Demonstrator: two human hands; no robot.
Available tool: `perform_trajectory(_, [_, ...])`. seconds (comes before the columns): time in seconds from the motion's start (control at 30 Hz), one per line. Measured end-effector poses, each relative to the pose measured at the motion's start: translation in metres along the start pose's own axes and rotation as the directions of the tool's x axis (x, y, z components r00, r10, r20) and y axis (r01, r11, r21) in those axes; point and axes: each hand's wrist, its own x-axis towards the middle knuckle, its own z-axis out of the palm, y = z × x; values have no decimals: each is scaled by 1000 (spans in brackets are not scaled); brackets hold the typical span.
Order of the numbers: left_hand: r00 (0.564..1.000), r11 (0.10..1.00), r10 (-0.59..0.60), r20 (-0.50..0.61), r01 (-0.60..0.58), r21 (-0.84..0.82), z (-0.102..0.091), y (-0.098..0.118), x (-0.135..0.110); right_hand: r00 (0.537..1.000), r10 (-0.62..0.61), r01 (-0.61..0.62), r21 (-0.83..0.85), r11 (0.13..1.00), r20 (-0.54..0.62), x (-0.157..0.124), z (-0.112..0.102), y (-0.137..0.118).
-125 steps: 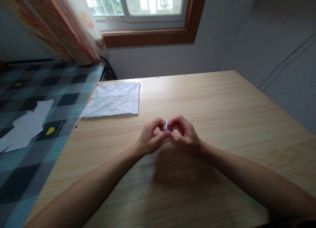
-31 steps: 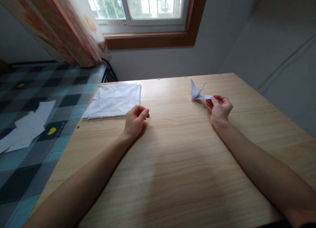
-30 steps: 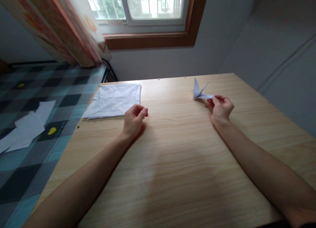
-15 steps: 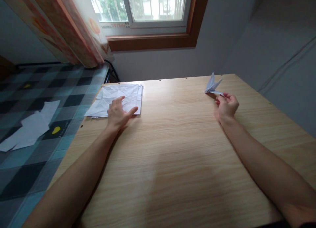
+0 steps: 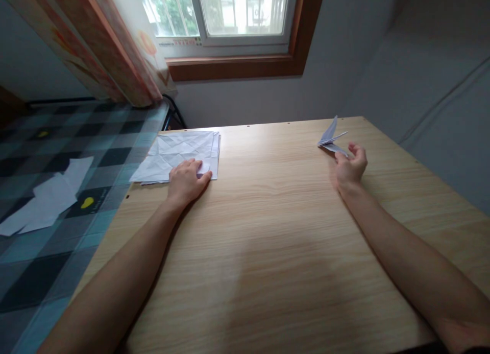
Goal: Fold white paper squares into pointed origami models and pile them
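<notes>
My left hand [image 5: 187, 180] rests on the near right part of a stack of creased white paper sheets [image 5: 179, 145]. Its fingers lie over the top sheet with the thumb apart from them, and a small bit of paper bulges brightly between thumb and fingers. At the far right of the table, a folded white origami figure [image 5: 329, 139] with pointed flaps, like a paper crane, stands on the wood. My right hand [image 5: 351, 166] is open just beside it, palm partly up. Whether its fingertips still touch the nearest flap, I cannot tell.
The light wooden table [image 5: 268, 231] has small dark holes along its edges. To the left, loose white paper pieces [image 5: 53, 198] lie on a checked bedspread [image 5: 42, 272]. Beyond are a curtain [image 5: 118, 47], a window [image 5: 245, 12] and walls.
My left hand has lowered and drawn its fingers in on the paper stack. My right hand's fingers have loosened from the origami figure, whose flaps have tilted slightly to the right.
</notes>
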Motion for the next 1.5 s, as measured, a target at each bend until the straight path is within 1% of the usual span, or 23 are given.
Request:
perform_trajectory(0.13, [1000, 1000, -2, -11, 2, 0, -5, 1, -1, 999, 21, -21, 5, 1000, -48, -2, 0, -5])
perform_trajectory(0.23, [995, 995, -97, -33, 96, -22, -8, -2, -1, 998, 10, -11, -11, 1000, -61, -3, 0, -6])
perform_trajectory(0.3, [984, 988, -152, -97, 148, -55, -10, -5, -1, 997, -2, 1, -13, 1000, -76, -3, -1, -6])
perform_trajectory(0.37, [962, 984, -162, -218, 141, -109, -13, -5, -2, 995, 4, -3, 8, 1000, -101, -2, -1, -5])
perform_trajectory(0.43, [931, 985, -113, -346, 59, -163, -14, 0, -6, 990, 13, -7, 45, 999, -139, -2, -1, -5])
perform_trajectory(0.5, [906, 981, 2, -423, -84, -175, -15, 9, -12, 982, 2, 8, 56, 998, -188, -2, -2, -5])
perform_trajectory(0.57, [881, 955, 156, -446, -250, -160, -16, 23, -20, 972, -21, 31, 39, 999, -234, -4, -3, -7])
perform_trajectory(0.63, [864, 898, 339, -373, -415, -144, -15, 39, -29, 962, -47, 53, 15, 998, -268, -7, -5, -12])
perform_trajectory(0.7, [797, 801, 520, -307, -580, -151, -14, 53, -38, 956, -81, 83, -5, 997, -283, -12, -6, -18])
perform_trajectory(0.77, [711, 686, 672, -208, -703, -187, -12, 66, -47, 954, -137, 133, -33, 991, -268, -18, -8, -24])
perform_trajectory(0.83, [640, 605, 755, -141, -763, -225, -10, 76, -55, 951, -217, 209, -61, 976, -219, -26, -8, -31])
perform_trajectory(0.97, [494, 467, 869, -7, -827, -313, -7, 92, -70, 942, -333, 329, -85, 941, -38, -40, -8, -45])
perform_trajectory(1.0, [488, 463, 873, 5, -824, -328, -7, 95, -73, 934, -356, 356, -89, 930, 15, -43, -7, -49])
perform_trajectory(1.07, [439, 413, 898, 21, -826, -384, -8, 98, -77, 903, -404, 420, -97, 903, 148, -51, -6, -57])
perform_trajectory(1.1, [423, 389, 906, 13, -822, -417, -8, 99, -77, 876, -432, 460, -100, 883, 217, -55, -5, -61])
perform_trajectory(1.13, [425, 382, 905, 3, -811, -443, -8, 98, -76, 833, -459, 508, -101, 855, 309, -61, -4, -65])
perform_trajectory(1.17, [465, 408, 885, -16, -792, -454, -7, 96, -74, 782, -483, 558, -97, 824, 395, -66, -3, -69])
perform_trajectory(1.2, [536, 464, 843, -40, -764, -449, -6, 93, -72, 716, -497, 605, -79, 792, 490, -73, -2, -73])
perform_trajectory(1.27, [702, 638, 710, -55, -675, -371, -4, 87, -64, 549, -508, 682, -4, 732, 663, -87, 1, -79])
perform_trajectory(1.3, [752, 706, 659, -26, -630, -324, -2, 84, -61, 463, -494, 710, 27, 704, 736, -95, 3, -81])
perform_trajectory(1.37, [793, 775, 608, 42, -581, -251, 0, 80, -56, 297, -438, 758, 70, 649, 848, -109, 7, -84])
perform_trajectory(1.43, [797, 797, 595, 108, -566, -211, 3, 79, -53, 149, -381, 792, 121, 599, 912, -119, 11, -84])
perform_trajectory(1.5, [788, 802, 594, 159, -565, -195, 4, 80, -52, 45, -319, 810, 153, 567, 947, -124, 13, -83])
